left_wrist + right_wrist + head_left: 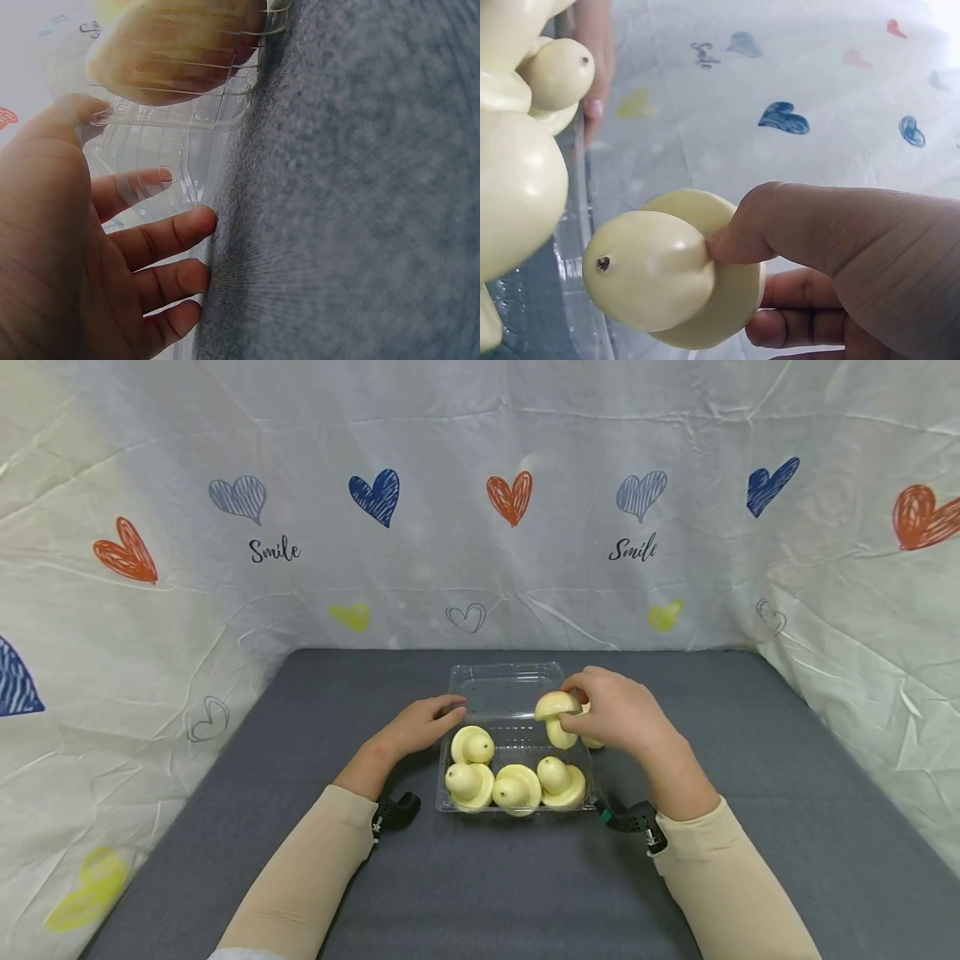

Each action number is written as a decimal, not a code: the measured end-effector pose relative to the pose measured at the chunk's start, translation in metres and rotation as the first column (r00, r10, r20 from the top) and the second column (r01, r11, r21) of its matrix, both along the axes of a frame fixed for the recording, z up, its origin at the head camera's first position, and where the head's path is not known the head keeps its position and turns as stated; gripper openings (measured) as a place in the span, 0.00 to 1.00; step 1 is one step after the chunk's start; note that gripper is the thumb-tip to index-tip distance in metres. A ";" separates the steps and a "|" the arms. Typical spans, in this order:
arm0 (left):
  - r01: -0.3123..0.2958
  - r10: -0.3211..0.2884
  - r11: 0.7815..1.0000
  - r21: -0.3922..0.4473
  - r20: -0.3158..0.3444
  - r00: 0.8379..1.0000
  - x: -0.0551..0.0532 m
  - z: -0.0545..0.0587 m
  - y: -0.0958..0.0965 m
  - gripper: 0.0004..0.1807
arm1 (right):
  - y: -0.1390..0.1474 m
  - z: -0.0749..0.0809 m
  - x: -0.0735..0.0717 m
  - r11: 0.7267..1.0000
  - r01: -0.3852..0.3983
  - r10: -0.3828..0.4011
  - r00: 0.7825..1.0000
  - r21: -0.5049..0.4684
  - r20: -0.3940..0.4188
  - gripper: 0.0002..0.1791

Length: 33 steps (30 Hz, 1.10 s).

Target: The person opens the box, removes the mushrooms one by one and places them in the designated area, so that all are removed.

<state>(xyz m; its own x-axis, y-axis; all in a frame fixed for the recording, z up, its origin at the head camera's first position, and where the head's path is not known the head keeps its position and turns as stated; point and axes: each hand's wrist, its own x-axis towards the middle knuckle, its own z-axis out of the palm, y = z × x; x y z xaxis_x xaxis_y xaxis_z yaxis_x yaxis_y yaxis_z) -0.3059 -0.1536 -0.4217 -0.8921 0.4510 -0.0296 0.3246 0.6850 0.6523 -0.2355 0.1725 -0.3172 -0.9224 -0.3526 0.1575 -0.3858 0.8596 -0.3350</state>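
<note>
My right hand (618,714) pinches a pale cream mushroom (558,703) by cap and stem, over the right part of a clear plastic box (517,735). In the right wrist view, its thumb presses where the stem of the mushroom (649,270) meets the cap. Several similar mushrooms (517,789) lie in the box along its front and left side, caps down and stems up. Another mushroom (592,743) is mostly hidden behind my right hand. My left hand (67,217) rests at the box's left side near the hinge, fingers spread and loosely bent, touching the plastic.
The box's transparent lid (506,689) lies folded back behind it. Dark grey cloth covers the table (495,885). A white curtain (450,435) printed with hearts hangs behind and at the sides. Black straps (397,812) circle both wrists.
</note>
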 end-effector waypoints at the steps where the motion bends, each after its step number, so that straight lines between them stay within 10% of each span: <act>1: -0.002 0.002 1.000 0.000 0.001 1.000 0.000 0.000 0.000 0.32 | 0.002 0.001 0.000 1.000 0.001 -0.001 1.000 -0.005 0.006 0.20; 33: -0.008 0.007 1.000 -0.015 -0.021 1.000 0.001 -0.002 0.000 0.32 | 0.054 0.012 -0.008 0.993 0.105 -0.096 0.983 -0.054 0.154 0.21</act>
